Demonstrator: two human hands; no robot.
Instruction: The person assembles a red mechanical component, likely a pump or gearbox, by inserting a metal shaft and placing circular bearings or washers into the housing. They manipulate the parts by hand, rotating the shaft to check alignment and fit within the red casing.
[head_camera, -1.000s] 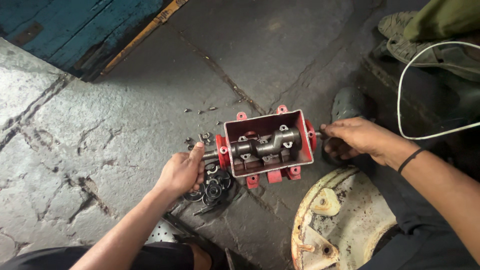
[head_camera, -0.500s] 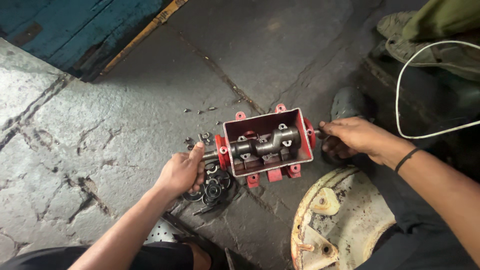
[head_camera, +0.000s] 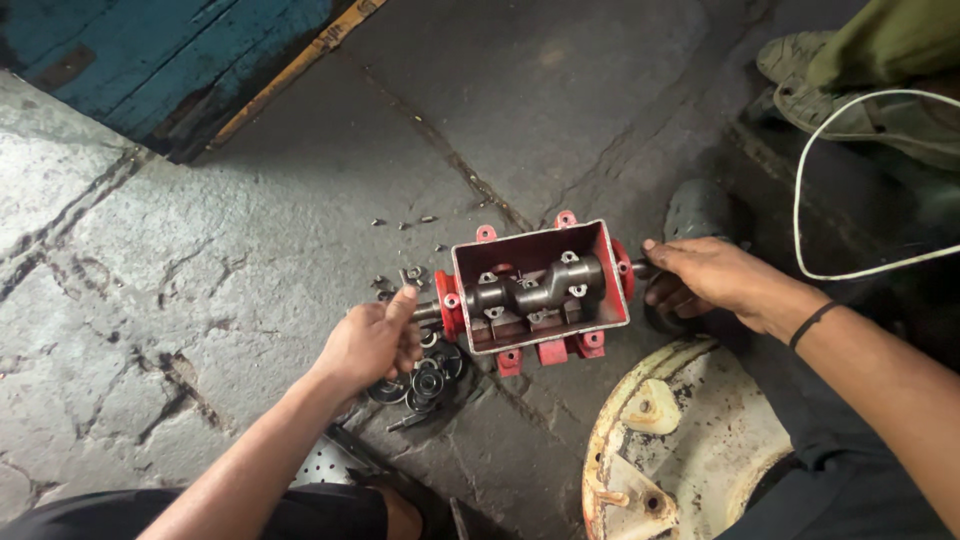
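Observation:
A red open-topped metal housing (head_camera: 600, 262) lies on the stone floor with a grey steel shaft (head_camera: 530, 293) running through it lengthways. My left hand (head_camera: 375, 342) is closed around the shaft end that sticks out of the housing's left side. My right hand (head_camera: 700, 275) grips the shaft end on the right side. Under the left hand lies a heap of dark round washers and bearings (head_camera: 425, 380).
Small bolts and nuts (head_camera: 405, 275) are scattered on the floor behind the housing. A worn cream-coloured round metal cover (head_camera: 690, 450) lies at lower right. A white cable (head_camera: 800, 200) loops at right, near another person's sandalled feet (head_camera: 800, 65). A blue wooden board (head_camera: 150, 60) is at upper left.
None of note: both hands stay on the shaft ends and the housing keeps its place; the view has shifted only slightly.

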